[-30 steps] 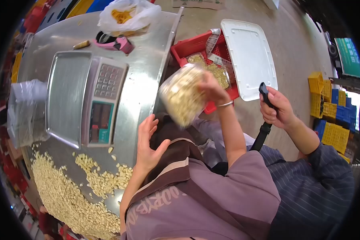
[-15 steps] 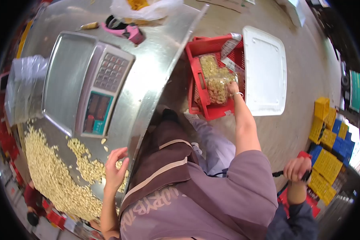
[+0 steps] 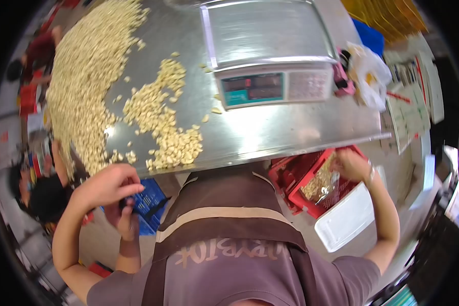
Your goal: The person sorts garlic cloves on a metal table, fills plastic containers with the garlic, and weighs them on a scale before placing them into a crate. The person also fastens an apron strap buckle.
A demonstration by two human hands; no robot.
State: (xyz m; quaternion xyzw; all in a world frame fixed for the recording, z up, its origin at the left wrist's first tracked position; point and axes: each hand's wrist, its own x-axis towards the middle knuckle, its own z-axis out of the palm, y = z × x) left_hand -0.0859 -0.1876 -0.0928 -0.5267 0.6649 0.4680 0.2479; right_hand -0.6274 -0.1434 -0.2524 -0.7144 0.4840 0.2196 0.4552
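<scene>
My left hand [image 3: 111, 184] hangs just off the table's near edge, below the loose pieces, its fingers bent but apart and nothing visible in them. Pale curved pieces that look like cashew nuts [image 3: 176, 148] lie near it, beside a much larger heap [image 3: 86, 76]. Over a red plastic crate [image 3: 336, 199] reaches my right hand [image 3: 351, 164], fingers bent down and blurred. Beneath those fingers sits a clear plastic pack of similar nuts [image 3: 319, 186]; whether they touch it I cannot tell. A digital scale [image 3: 270, 66] stands on the steel table [image 3: 290, 133].
A white lid [image 3: 344, 217] leans by the crate. A pink tape dispenser [image 3: 344, 81] and a white plastic bag [image 3: 367, 76] are right of the scale. Another person's hand [image 3: 125, 222] holds something dark beneath my left arm, near a blue crate [image 3: 150, 204]. Others sit at far left.
My view has swung toward the table, putting the scale at the top and the crate lower right. My right hand, earlier on the clear pack, still reaches over the crate. My left hand's fingers have bent.
</scene>
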